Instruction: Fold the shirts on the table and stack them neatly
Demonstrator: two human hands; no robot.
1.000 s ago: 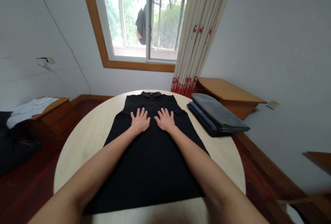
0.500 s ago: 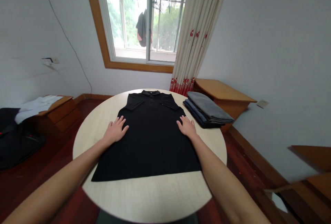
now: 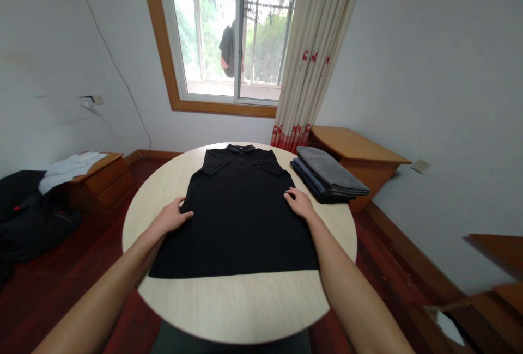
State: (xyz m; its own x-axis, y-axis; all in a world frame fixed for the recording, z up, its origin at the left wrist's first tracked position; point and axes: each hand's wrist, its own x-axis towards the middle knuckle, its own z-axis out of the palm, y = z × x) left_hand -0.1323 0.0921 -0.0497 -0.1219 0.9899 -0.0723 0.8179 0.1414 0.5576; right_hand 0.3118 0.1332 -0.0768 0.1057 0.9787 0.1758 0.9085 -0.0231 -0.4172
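Note:
A black short-sleeved polo shirt (image 3: 245, 223) lies spread flat on a round pale wooden table (image 3: 237, 310), its collar toward the window and its hem toward me. My left hand (image 3: 174, 215) is at the shirt's left side edge, thumb over the fabric and apart from the fingers. At the opposite side edge, my right hand (image 3: 299, 201) rests with bent fingers, a small gap showing between thumb and forefinger. Both hands are open. Parts of the fingers on each hand are hidden from view.
A stack of folded grey and dark blue clothes (image 3: 329, 171) sits at the table's right. Behind it stands a wooden desk (image 3: 355, 144) beside a long curtain (image 3: 314, 43). On the left are a wooden cabinet (image 3: 104, 179) with white cloth and a black bag (image 3: 36, 229).
Both hands were lying flat with fingers spread on the shirt's sides. The left has slid back toward me to the edge; the right has curled its fingers and shifted slightly outward.

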